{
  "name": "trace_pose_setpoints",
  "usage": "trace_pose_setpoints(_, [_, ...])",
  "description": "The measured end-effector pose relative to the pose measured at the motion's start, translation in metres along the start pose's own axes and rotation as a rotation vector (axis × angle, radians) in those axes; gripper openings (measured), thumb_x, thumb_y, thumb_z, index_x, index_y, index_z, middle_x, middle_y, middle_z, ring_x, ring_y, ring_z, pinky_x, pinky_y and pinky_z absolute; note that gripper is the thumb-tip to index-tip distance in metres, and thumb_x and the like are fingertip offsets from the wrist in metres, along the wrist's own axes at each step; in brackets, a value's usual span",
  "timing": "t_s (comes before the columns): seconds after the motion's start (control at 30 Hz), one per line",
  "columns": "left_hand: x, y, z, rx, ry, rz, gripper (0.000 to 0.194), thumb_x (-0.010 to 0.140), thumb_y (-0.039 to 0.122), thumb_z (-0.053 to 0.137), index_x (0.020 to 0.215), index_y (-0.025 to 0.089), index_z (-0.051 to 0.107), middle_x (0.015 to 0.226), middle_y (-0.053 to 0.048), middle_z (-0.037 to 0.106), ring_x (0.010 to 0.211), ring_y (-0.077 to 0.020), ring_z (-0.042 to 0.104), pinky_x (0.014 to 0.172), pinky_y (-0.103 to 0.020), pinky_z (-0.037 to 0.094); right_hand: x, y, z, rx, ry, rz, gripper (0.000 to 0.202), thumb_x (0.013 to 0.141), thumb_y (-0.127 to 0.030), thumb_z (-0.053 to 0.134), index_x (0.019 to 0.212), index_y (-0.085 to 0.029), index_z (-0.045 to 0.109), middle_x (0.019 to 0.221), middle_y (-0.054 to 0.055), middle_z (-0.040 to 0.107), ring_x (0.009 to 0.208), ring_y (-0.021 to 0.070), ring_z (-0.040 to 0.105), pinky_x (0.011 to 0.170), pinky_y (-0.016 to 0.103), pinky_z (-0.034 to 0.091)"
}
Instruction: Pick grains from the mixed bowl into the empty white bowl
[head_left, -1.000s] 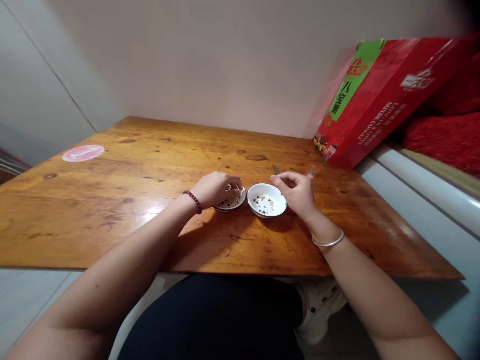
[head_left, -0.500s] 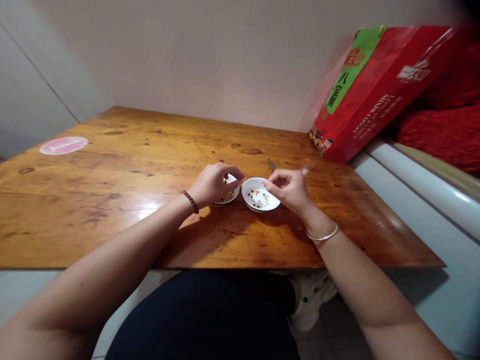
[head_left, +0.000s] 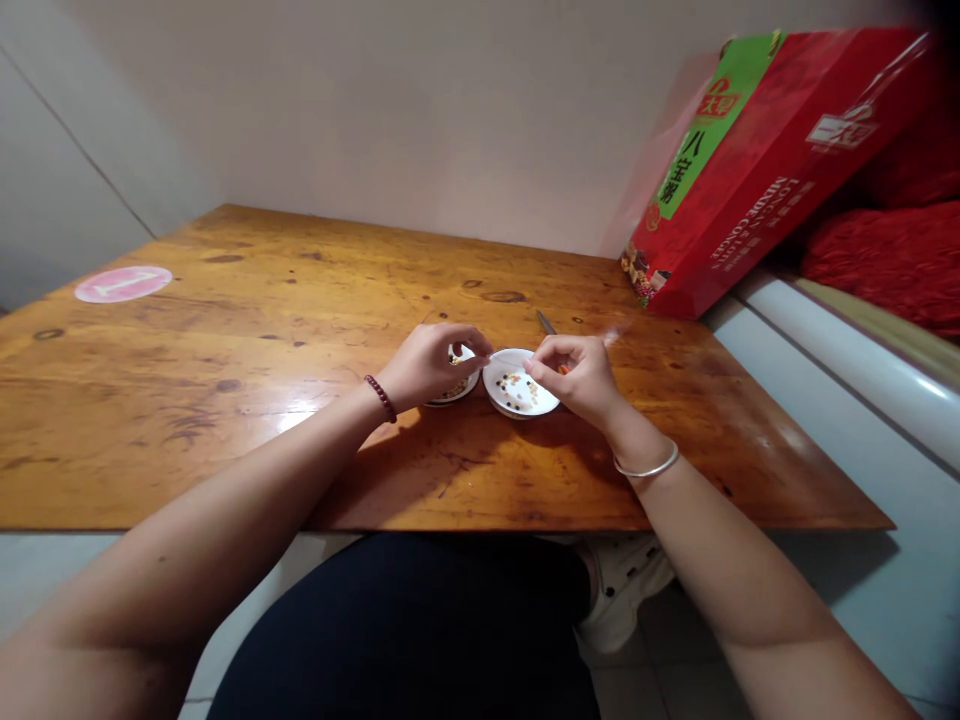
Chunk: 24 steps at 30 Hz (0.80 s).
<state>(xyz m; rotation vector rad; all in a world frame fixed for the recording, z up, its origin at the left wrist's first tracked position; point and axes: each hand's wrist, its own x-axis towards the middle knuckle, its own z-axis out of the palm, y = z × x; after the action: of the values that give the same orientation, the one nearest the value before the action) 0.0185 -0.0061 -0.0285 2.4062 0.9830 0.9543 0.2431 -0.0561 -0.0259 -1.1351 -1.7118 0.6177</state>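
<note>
My left hand [head_left: 450,358], with a dark red bead bracelet [head_left: 381,398] at the wrist, is closed in a pinch over the left bowl [head_left: 471,384]. That bowl holds small tan and black pieces and is partly hidden by the hand. Beside it stands a white right bowl [head_left: 517,408] with several black and pale bean-like pieces. My right hand [head_left: 574,375], wearing a silver bangle, pinches at this bowl's right rim. A faint thin line runs between the two sets of fingertips; what it is I cannot make out.
Behind my right hand, a grey pointed blade [head_left: 545,322] lies on the wooden table [head_left: 262,340], its other end hidden. At the back right stands a red carton [head_left: 757,190], near red cloth [head_left: 885,265]. A pink oval sticker [head_left: 124,284] is on the table's left.
The view has shifted slightly. My left fingertips are a little nearer the right bowl; both hands keep their pinch.
</note>
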Motion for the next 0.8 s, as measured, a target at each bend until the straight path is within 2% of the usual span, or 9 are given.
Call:
trace_pose_setpoints(0.27, [-0.0001,0.0004,-0.0006,-0.007,-0.009,0.003,0.015,0.088,0.031,0.068,0.093,0.020,0.077,0.091,-0.002,0.078,0.080,-0.0140,0.069,0.076,-0.024,0.051,-0.0007,0.0009,0.0013,0.006,-0.006,-0.036,0.025,0.075,-0.036,0.072,0.057,-0.020,0.064,0.057,0.000,0.062,0.051,0.0100,0.047,0.050,0.026,0.035])
trace_pose_setpoints(0.8, [0.0006,0.0021,-0.0016,0.038,-0.017,-0.002,0.013,0.088,0.029,0.068,0.093,0.021,0.077,0.093,-0.001,0.079,0.082,-0.0149,0.070,0.076,-0.025,0.050,-0.0002,0.0023,0.0009,-0.022,0.000,0.012,0.029,0.074,-0.042,0.073,0.057,-0.020,0.064,0.056,0.001,0.062,0.052,0.0106,0.048,0.050,0.026,0.037])
